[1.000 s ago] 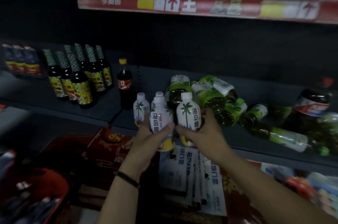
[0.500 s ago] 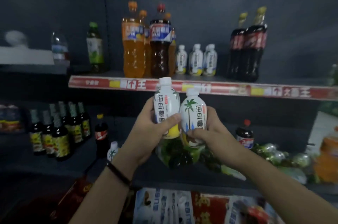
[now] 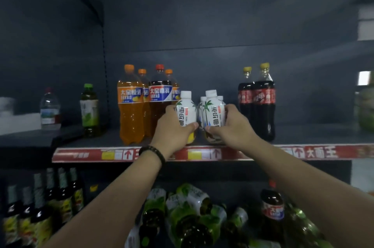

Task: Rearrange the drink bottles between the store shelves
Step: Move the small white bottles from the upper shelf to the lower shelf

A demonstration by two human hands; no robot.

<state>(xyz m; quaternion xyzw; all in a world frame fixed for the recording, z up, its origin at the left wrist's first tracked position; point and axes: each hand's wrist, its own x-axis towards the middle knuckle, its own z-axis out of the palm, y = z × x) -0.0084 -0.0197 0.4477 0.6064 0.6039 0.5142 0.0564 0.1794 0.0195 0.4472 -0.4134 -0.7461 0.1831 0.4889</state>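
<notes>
White bottles reach the upper shelf

Your left hand [image 3: 174, 128] grips one white coconut-drink bottle [image 3: 185, 115] and your right hand [image 3: 232, 126] grips another [image 3: 214, 116], both upright at the front edge of the upper shelf [image 3: 303, 136], between the orange soda bottles [image 3: 129, 104] and the cola bottles [image 3: 263, 102]. More white bottles stand just behind.
</notes>
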